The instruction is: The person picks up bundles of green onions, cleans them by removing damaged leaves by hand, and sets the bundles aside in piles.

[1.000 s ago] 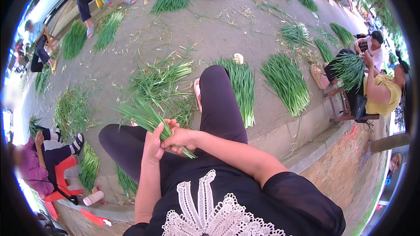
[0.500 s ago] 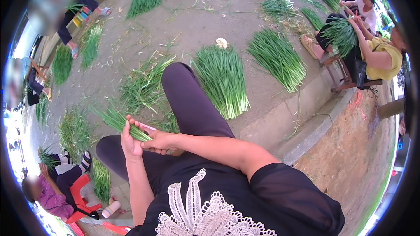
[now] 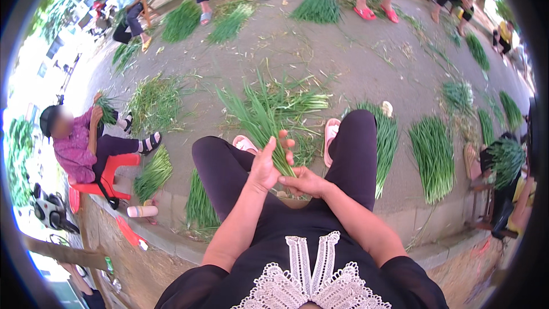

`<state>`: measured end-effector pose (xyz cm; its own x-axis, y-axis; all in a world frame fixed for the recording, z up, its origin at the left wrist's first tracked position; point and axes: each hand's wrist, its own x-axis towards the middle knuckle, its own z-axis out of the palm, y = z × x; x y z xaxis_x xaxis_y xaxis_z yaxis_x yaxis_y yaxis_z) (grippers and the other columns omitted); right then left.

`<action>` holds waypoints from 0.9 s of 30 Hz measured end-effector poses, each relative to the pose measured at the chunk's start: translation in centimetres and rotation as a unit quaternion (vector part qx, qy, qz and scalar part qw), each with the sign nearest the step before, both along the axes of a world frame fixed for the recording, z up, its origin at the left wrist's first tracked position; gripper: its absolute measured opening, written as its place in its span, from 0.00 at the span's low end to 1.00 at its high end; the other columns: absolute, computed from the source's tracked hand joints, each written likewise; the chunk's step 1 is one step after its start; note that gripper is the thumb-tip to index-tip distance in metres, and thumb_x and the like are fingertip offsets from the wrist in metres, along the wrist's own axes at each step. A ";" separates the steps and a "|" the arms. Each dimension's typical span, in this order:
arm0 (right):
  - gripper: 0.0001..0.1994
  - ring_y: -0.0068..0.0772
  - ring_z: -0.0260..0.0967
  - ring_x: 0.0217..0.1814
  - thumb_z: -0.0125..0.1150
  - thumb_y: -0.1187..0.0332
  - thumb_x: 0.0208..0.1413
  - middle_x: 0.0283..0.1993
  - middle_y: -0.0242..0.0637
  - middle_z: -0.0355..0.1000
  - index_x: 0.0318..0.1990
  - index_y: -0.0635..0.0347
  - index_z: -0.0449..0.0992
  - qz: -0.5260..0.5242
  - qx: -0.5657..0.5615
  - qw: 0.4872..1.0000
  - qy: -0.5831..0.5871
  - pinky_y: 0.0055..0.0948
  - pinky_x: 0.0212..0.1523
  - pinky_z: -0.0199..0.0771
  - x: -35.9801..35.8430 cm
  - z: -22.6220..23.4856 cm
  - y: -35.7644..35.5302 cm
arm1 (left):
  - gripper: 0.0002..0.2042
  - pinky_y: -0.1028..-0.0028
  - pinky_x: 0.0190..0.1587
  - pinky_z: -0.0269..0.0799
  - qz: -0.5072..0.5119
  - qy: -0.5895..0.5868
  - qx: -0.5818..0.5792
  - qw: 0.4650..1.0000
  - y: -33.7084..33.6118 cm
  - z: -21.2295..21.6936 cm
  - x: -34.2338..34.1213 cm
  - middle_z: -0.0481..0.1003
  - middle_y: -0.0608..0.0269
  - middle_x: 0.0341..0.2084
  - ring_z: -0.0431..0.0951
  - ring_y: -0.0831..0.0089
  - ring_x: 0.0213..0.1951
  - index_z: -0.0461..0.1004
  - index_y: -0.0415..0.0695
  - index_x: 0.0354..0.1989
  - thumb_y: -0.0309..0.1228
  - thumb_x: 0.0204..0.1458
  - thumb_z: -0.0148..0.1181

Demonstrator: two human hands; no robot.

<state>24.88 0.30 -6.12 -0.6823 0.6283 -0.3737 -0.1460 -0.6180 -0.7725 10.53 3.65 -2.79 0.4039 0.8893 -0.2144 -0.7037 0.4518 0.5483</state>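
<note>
A loose bunch of garlic chives (image 3: 254, 120) slants up and left in front of my body, its long green leaves fanning out. My left hand (image 3: 265, 169) is wrapped round its lower part, fingers curled behind the stems. Close beside it, my right hand (image 3: 305, 183) is closed at the pale stem ends, thumb against them; its other fingers are partly hidden underneath. Beyond the bunch, between my knees, a scattered heap of chives (image 3: 291, 100) lies on the ground.
Neat piles of chives lie at right (image 3: 433, 160), beside my right knee (image 3: 386, 143) and by my left thigh (image 3: 200, 197). A person on a red stool (image 3: 117, 166) sits at left, near a pink-and-white bottle (image 3: 142, 211). Other seated people hold chives further off. A curb (image 3: 440, 254) runs behind me.
My view has swung left, so the scene sits further right. Both hands still hold the chives, now more upright in front of me.
</note>
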 end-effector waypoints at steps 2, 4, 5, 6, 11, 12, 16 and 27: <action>0.11 0.15 0.55 0.15 0.57 0.61 0.53 0.16 0.25 0.61 0.25 0.56 0.69 -0.010 0.025 0.999 -0.022 0.17 0.16 0.52 -0.4 -0.3 -0.1 | 0.15 0.76 0.26 0.66 0.034 0.044 -0.005 0.998 -0.3 0.0 0.1 0.71 0.62 0.29 0.68 0.75 0.22 0.64 0.44 0.48 0.38 0.57 0.45; 0.10 0.16 0.58 0.17 0.58 0.61 0.52 0.17 0.25 0.63 0.28 0.57 0.72 -0.018 0.085 0.992 -0.091 0.17 0.19 0.56 -0.6 -1.6 -0.2 | 0.15 0.78 0.25 0.65 0.032 0.044 0.020 0.998 -0.5 -0.5 -0.3 0.71 0.63 0.26 0.66 0.77 0.20 0.65 0.41 0.47 0.38 0.58 0.45; 0.13 0.17 0.62 0.24 0.58 0.61 0.52 0.24 0.28 0.68 0.39 0.61 0.73 0.011 0.093 0.989 -0.117 0.19 0.26 0.63 -0.5 -0.1 -0.1 | 0.15 0.79 0.24 0.63 0.045 0.083 0.025 0.995 -0.9 0.1 -0.4 0.69 0.64 0.22 0.64 0.78 0.19 0.65 0.40 0.46 0.38 0.57 0.46; 0.16 0.19 0.63 0.26 0.58 0.60 0.51 0.29 0.31 0.69 0.42 0.63 0.72 -0.033 0.096 0.989 -0.104 0.20 0.28 0.64 -0.5 -0.2 0.0 | 0.15 0.79 0.23 0.63 0.041 0.088 0.029 0.995 -0.9 0.3 -0.8 0.68 0.64 0.22 0.63 0.79 0.18 0.65 0.40 0.46 0.38 0.57 0.46; 0.26 0.22 0.67 0.37 0.59 0.57 0.50 0.42 0.37 0.70 0.50 0.69 0.67 -0.147 0.080 0.980 -0.108 0.22 0.38 0.68 0.5 -0.7 0.7 | 0.17 0.82 0.21 0.55 0.015 0.190 0.044 0.981 -0.4 2.2 -1.8 0.66 0.68 0.19 0.60 0.81 0.18 0.64 0.37 0.48 0.37 0.56 0.49; 0.26 0.22 0.67 0.37 0.59 0.57 0.50 0.42 0.37 0.70 0.50 0.69 0.67 -0.172 0.076 0.973 -0.135 0.22 0.38 0.68 1.9 -0.3 0.7 | 0.18 0.82 0.21 0.54 -0.009 0.212 0.053 0.976 0.1 2.6 -0.8 0.65 0.68 0.19 0.60 0.81 0.18 0.64 0.37 0.48 0.37 0.55 0.49; 0.25 0.18 0.67 0.29 0.61 0.60 0.49 0.35 0.35 0.71 0.48 0.72 0.67 -0.279 0.199 0.913 -0.222 0.21 0.31 0.69 1.6 1.6 0.8 | 0.19 0.82 0.16 0.53 -0.068 0.349 0.034 0.934 0.6 4.5 -0.6 0.62 0.70 0.18 0.58 0.83 0.14 0.66 0.35 0.48 0.37 0.54 0.50; 0.14 0.14 0.57 0.13 0.53 0.61 0.56 0.15 0.28 0.63 0.28 0.64 0.72 -0.269 0.139 0.952 0.039 0.17 0.12 0.55 -1.1 3.7 0.8 | 0.09 0.79 0.19 0.59 -0.118 0.608 0.250 0.744 -2.0 6.4 -1.0 0.67 0.67 0.12 0.65 0.82 0.16 0.68 0.37 0.29 0.30 0.53 0.49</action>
<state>23.80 1.11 -2.38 -0.2524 0.9620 -0.1039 -0.4476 -0.2113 -0.8689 9.51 1.62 3.59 0.3396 0.9156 -0.2153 0.5165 0.0098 0.8562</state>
